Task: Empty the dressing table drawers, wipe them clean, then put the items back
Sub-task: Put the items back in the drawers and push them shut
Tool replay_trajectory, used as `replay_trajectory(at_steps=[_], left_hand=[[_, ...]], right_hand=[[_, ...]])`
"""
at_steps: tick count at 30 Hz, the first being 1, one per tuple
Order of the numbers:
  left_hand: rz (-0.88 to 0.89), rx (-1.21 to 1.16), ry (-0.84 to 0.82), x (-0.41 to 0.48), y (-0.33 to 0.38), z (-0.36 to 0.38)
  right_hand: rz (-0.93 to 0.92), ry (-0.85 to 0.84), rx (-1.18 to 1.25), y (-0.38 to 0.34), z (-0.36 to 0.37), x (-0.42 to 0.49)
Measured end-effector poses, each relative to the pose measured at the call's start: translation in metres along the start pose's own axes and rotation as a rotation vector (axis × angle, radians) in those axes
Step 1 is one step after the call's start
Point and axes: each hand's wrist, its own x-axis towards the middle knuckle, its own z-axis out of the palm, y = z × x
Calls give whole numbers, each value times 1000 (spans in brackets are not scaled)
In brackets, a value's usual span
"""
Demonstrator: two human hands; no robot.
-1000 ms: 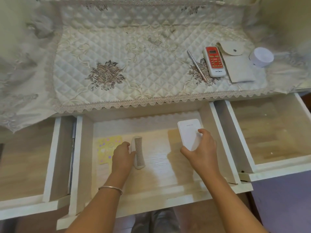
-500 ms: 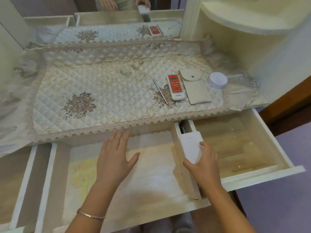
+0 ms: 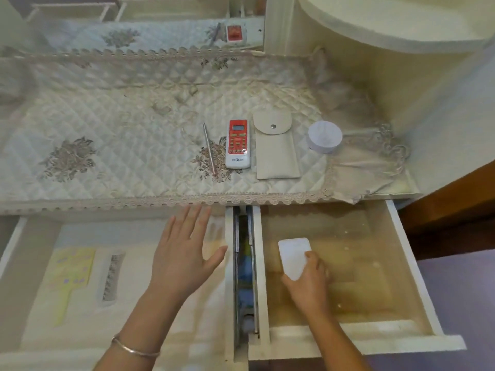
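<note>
Head view: left hand [image 3: 184, 253] flat, fingers spread, holding nothing; right hand [image 3: 308, 283] grips white box [image 3: 293, 254]; comb [image 3: 112, 277] left of left hand.

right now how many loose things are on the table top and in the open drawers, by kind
remote: 1
metal stick: 1
pouch: 1
round tub: 1
comb: 1
yellow sheet: 1
white flat box, held by the right hand: 1
total: 7
</note>
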Motion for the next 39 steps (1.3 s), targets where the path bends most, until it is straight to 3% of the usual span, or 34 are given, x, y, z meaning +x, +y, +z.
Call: replay_trajectory(at_steps=[19,22,25,27,30,34,39], left_hand=[[-110,-57,30,6,0,8],[-112,-110,68,24,1,2],[-129,-185,109,49,0,-6],[-156,-220,121,69,0,-12],[-221,-245,95,103,0,-17],[-320,-261,36,145,0,-15],[-418,-310,-30,179,-5,-1]], right_hand=[[-76,-18,-302,-8,20,4],[-153,138,-206,-21,-7,3],[-346,385,-24,-47,-35,9],[-468,460,66,-76,-51,17],[-543,399,158,-131,-63,41],[-589,164,82,-193,-57,78],[-531,78,-29,-234,-32,108]])
